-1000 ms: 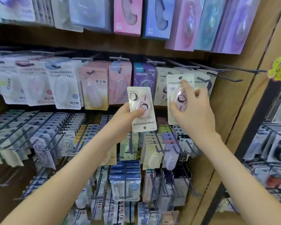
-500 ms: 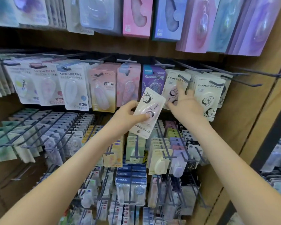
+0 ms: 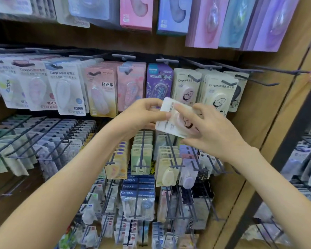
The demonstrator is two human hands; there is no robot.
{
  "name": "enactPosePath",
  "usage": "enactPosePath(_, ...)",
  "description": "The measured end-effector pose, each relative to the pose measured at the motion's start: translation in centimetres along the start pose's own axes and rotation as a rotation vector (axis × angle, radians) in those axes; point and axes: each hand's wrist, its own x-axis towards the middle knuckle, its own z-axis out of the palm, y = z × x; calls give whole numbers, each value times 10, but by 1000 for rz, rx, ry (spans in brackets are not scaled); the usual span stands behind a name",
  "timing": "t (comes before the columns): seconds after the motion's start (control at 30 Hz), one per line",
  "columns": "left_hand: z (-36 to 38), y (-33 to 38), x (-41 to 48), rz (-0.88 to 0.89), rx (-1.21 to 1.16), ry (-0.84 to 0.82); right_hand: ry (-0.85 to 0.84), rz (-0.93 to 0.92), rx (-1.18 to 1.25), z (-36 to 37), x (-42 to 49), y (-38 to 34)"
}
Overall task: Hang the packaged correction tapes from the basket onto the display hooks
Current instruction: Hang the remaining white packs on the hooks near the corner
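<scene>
I am holding one pack (image 3: 166,123) in both hands, tilted, just below the hooks: left hand (image 3: 142,115) pinching its left edge, right hand (image 3: 212,130) gripping front and underside. Planning: righting it, aligning its hole with the hook (image 3: 193,78) carrying matching packs (image 3: 186,92), sliding gently.

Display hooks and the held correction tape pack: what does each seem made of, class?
Display hooks: probably dark-coated metal wire, thin and rigid-looking.
Held correction tape pack: seemingly printed card with a clear plastic blister, flat, with a raised dome.
</scene>
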Motion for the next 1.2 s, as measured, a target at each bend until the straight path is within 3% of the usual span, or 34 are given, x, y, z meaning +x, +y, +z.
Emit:
enactPosePath(0.13, 10, 8, 10, 105, -67, 71, 58, 114, 3, -5, -6, -8)
enactPosePath(0.27, 20, 13, 20, 182, -64, 198, 176, 357, -38, -11, 0, -14)
enactPosePath(0.37, 17, -1, 31, 333, 434, 500, 256, 470, -24, -13, 8, -12)
enactPosePath(0.47, 11, -19, 39, 403, 851, 633, 236, 478, -12, -13, 17, -17)
enactPosePath(0.6, 5, -29, 48, 370, 1183, 619, 233, 544, 24, -15, 24, -26)
enactPosePath(0.7, 1, -33, 54, 310, 1301, 578, 217, 597, 101, -16, 22, -28)
enactPosePath(1.2, 0, -49, 64, 401, 1276, 548, 219, 635, 125, -16, 20, -28)
